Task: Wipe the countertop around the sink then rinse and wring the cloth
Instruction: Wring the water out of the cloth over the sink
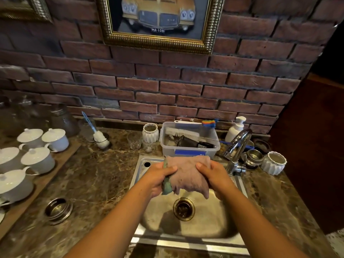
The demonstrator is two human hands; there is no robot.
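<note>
From the head camera, both hands are over the sink [141, 164] basin with the cloth [188, 174] stretched between them. The left hand [160, 177] has its fingers and thumb curled round the cloth's left edge, where a green strip shows; the right hand [214, 175] pinches the opposite edge, thumb on top. The cloth hangs in the air between the palms, its lower edge drooping above the drain [184, 209]. Just beyond the right hand stands the faucet [239, 144]; I see no water running, though the picture is too soft to be sure.

This looks like the rinse-and-wring step rather than wiping, since the cloth is off the countertop [93, 174]. Next, the hands likely need to gather the cloth and twist in opposite directions, staying over the basin.
</note>
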